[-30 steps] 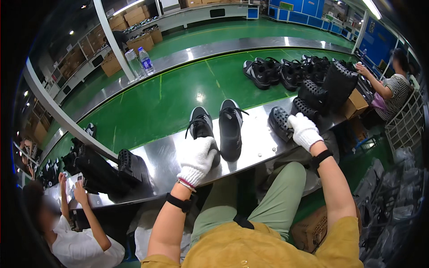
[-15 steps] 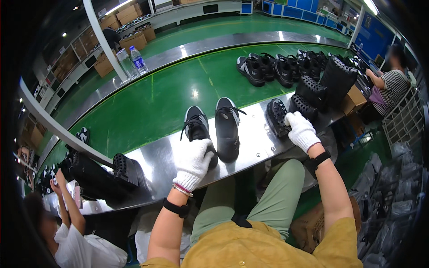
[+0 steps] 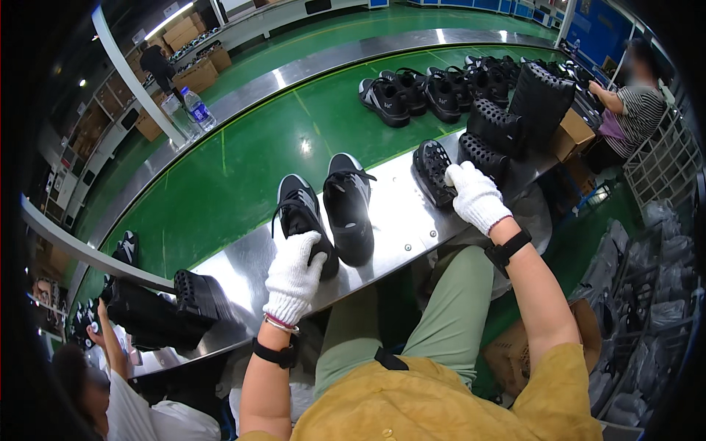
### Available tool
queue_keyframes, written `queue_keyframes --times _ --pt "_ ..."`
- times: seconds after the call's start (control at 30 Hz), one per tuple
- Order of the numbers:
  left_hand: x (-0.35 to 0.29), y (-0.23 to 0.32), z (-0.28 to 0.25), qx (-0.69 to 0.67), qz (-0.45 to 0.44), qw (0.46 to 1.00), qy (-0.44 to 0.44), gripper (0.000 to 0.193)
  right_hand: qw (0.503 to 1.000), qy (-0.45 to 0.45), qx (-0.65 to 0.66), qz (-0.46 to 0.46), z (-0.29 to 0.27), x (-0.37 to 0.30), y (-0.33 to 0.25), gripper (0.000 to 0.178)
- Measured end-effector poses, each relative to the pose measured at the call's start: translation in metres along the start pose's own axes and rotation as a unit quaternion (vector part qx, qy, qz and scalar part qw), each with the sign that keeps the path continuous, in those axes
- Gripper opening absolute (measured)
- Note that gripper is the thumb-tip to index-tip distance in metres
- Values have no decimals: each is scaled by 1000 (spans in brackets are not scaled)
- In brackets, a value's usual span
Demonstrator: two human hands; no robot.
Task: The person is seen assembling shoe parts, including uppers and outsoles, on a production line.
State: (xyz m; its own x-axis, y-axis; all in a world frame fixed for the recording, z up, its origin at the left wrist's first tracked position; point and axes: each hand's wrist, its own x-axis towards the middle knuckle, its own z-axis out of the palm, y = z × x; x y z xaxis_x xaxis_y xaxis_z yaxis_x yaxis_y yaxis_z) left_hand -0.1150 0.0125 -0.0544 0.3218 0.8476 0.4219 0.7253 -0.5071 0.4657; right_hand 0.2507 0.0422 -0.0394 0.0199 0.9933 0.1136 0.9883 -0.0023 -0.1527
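Observation:
Two black laced shoes stand side by side on the shiny metal ledge (image 3: 401, 228) in front of me. My left hand (image 3: 294, 275), in a white knit glove, grips the heel of the left shoe (image 3: 300, 214). The right shoe (image 3: 349, 209) stands free beside it, toe pointing away. My right hand (image 3: 476, 195), also gloved, holds a black perforated insert (image 3: 432, 170) that lies on the ledge farther right. Both forearms come up from the lower edge, over my green trousers and yellow top.
A green conveyor belt (image 3: 243, 158) runs behind the ledge, carrying several black shoes (image 3: 412, 92) at the far right. Stacks of black perforated pieces (image 3: 540, 103) and cardboard boxes stand right, another stack (image 3: 158, 312) left. One seated person works at the right, another at the lower left. A water bottle (image 3: 197, 109) stands beyond the belt.
My left hand has settled onto the heel of the left shoe. The right hand stays on the black insert. My view has shifted slightly.

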Motion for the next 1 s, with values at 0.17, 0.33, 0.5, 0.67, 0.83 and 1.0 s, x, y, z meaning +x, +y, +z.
queue_keyframes --times 0.17,0.33,0.5,0.67,0.83,1.0 --pt "4 -2 3 4 8 1000 2 34 1000 -15 -1 -4 -5 4 1 26" --pt "3 3 -8 -11 13 1000 -13 38 994 87 64 -7 -33 -2 -13 33" --pt "-11 18 -15 -59 24 997 -50 34 965 193 164 -73 -47 -24 -32 34" --pt "-15 41 -50 11 10 999 34 52 929 190 242 -206 -69 -44 -82 39" --pt "-2 46 -53 -557 -149 814 62 82 879 36 312 -359 -70 -72 -156 41" --pt "16 32 -53 -747 -266 609 3 49 831 -19 482 -277 -65 -70 -185 43"
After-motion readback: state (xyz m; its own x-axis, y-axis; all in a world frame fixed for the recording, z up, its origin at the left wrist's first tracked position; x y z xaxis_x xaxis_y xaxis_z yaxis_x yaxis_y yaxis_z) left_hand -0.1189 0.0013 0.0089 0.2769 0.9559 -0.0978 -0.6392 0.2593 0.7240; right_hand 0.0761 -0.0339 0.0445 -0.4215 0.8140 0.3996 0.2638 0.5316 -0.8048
